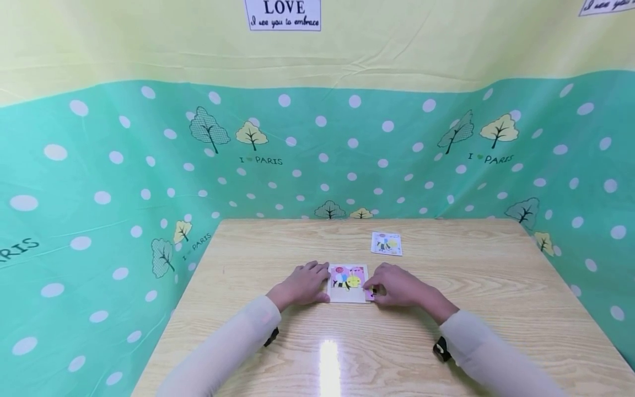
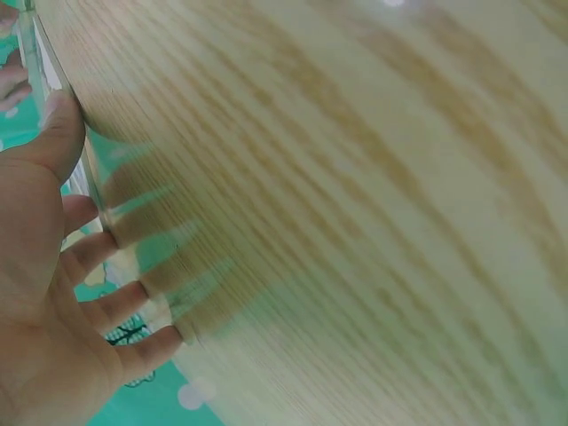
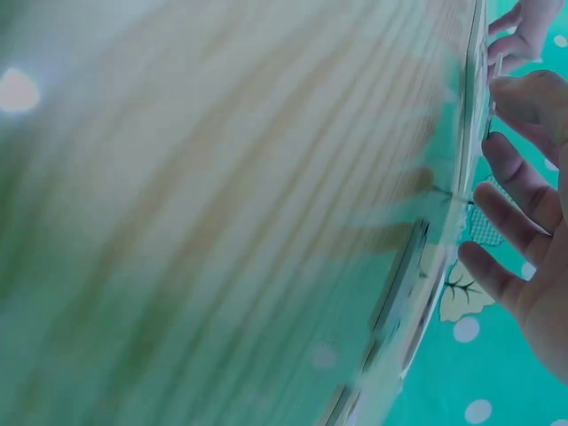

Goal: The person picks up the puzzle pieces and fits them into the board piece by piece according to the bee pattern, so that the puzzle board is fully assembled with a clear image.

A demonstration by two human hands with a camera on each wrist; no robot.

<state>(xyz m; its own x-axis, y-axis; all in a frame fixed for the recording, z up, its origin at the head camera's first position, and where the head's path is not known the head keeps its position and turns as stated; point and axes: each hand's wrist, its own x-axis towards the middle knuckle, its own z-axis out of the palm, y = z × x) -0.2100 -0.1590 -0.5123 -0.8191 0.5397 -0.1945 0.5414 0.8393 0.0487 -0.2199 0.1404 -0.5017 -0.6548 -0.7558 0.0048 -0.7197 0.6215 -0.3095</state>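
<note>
Head: left hand (image 1: 305, 284), outstretched, apparently braces the white rectangular bee-puzzle board (image 1: 345, 296) at its left edge; right hand (image 1: 398, 285) pinches a flat pink puzzle piece (image 1: 370, 294) at its right edge. Left wrist: left hand spread, gripping nothing. Right wrist: right hand pinching.

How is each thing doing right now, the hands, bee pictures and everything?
Pale wooden table: shiny, reflecting light.
Squarish white bee-picture board: flat, lower part bare.
Small flat pink-and-black piece: pinched, at the board's right edge.
Bare left hand: fingers spread, touching the board's left side.
Bare right hand: pinching the piece.
Squarish white-edged bee card: flat, picture up, off the board.
Green-and-yellow dotted cloth: hanging, creased.
</note>
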